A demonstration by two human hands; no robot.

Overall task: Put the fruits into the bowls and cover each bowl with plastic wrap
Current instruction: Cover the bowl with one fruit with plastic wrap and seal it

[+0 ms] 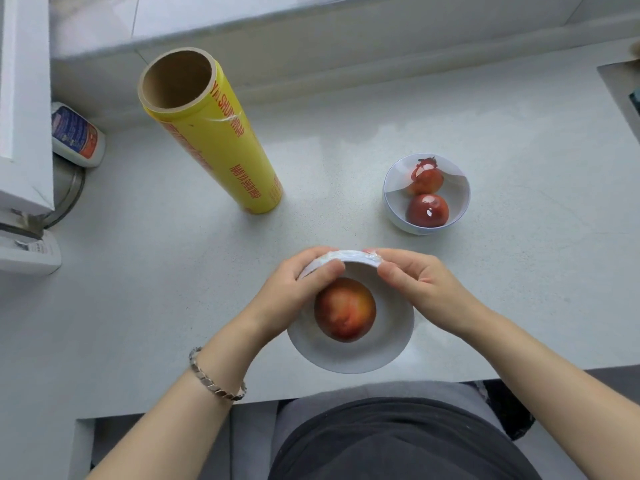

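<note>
Left hand (pixel 304 278): fingers curled, pinching plastic wrap (pixel 349 254) onto near bowl's (pixel 346 362) far rim.
Right hand (pixel 415 278): same pinch, just beside the left.
Fruit (pixel 344 308): inside that bowl.
Far bowl (pixel 393 213): two fruits (pixel 427 209) — film-covered.

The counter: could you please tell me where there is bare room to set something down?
Bare counter lies between the yellow roll and the far bowl, right of that bowl, and left of the near bowl, this side of the roll. Crowded: the near bowl, where the left hand and right hand pinch the plastic wrap, and the far-left bottle corner.
</note>
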